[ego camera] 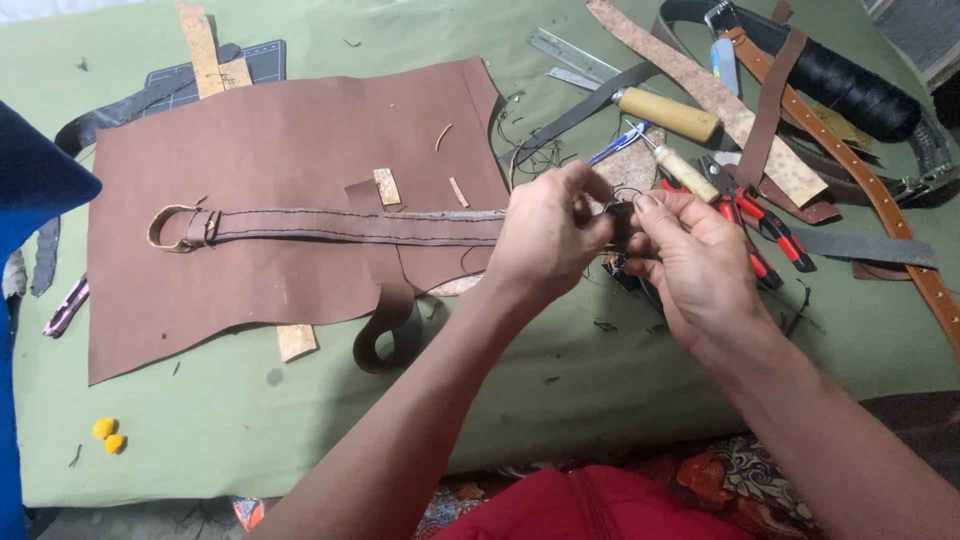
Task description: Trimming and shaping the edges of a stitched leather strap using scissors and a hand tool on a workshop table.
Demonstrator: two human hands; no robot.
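Red cloth fills the bottom edge of the frame, with both bare forearms rising from it toward the centre. At mid-frame the left hand and the right hand meet, fingertips pinched together on the near end of a long brown stitched leather strap; a small dark piece sits between the thumbs, too hidden to identify. From the hands the strap runs leftward, its long axis nearly level across the frame, ending at centre left in a loop round a metal ring. The left hand lies on the strap's side and is the nearer to its length; the right closes from the other end.

Under the strap lies a broad, matte, reddish-brown leather sheet, on a green cloth-covered table. Right of the hands lie red-handled pliers, and at upper right a yellow wooden-handled awl, a steel ruler, a spool of black thread and a tan belt strip. Two small yellow lumps sit at lower left.
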